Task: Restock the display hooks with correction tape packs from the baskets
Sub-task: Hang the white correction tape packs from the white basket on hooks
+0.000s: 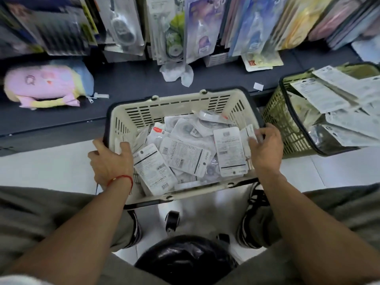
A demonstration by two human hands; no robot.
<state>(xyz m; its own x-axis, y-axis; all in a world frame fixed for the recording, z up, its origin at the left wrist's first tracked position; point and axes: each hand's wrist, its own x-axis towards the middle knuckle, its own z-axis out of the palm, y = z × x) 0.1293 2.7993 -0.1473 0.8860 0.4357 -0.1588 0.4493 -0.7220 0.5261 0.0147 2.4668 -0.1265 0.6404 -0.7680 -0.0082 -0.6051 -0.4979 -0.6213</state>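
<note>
The left hand (111, 161) gripped the cream basket's (174, 103) left rim at frame centre. The right hand (265, 149) curled over its right rim, fingertips touching a pack. Packs (185, 153) filled it; a green basket (287, 128) stood at right.

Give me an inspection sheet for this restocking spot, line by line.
Surface: white tiled floor; dark shelf base.
Job's things: cream basket full of correction tape packs; green basket with more packs; hanging packs above.
Clutter: pastel plush bag, crumpled wrapper, black stool.
Grippers: left hand grips the cream basket's rim; right hand, fingers on a pack at the other rim.
Cables: nothing seen.
Surroundings: blurred stationery display.
</note>
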